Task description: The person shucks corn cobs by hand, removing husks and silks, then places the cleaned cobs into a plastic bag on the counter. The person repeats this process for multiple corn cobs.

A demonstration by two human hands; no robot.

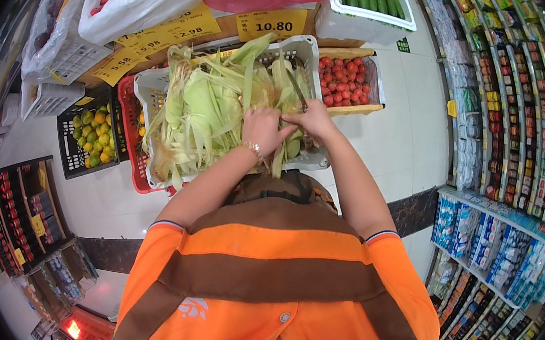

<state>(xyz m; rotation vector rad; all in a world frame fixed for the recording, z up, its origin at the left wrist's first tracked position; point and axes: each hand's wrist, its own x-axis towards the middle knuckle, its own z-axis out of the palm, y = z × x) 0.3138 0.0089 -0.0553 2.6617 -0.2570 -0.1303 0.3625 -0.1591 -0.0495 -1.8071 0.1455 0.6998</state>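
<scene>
A grey-white plastic crate (320, 162) before me is heaped with ears of corn (213, 94) in pale green husks, with brown silk and loose leaves among them. My left hand (267, 129), with a bracelet at the wrist, is curled around a husked ear of corn (279, 158) at the crate's near right part. Close beside it, my right hand (315, 120) grips a narrow dark knife (297, 89), its blade pointing up and away over the corn. The thumbs nearly meet, and the fingers partly hide what lies under them.
Right of the crate stands a box of small red tomatoes (344, 80); beyond it is a foam box of cucumbers (372, 0). A red crate (128, 140) and a black crate of green-orange citrus (94, 136) stand left. Yellow price signs (273, 24) hang behind. Stocked shelves (521, 121) line the right side.
</scene>
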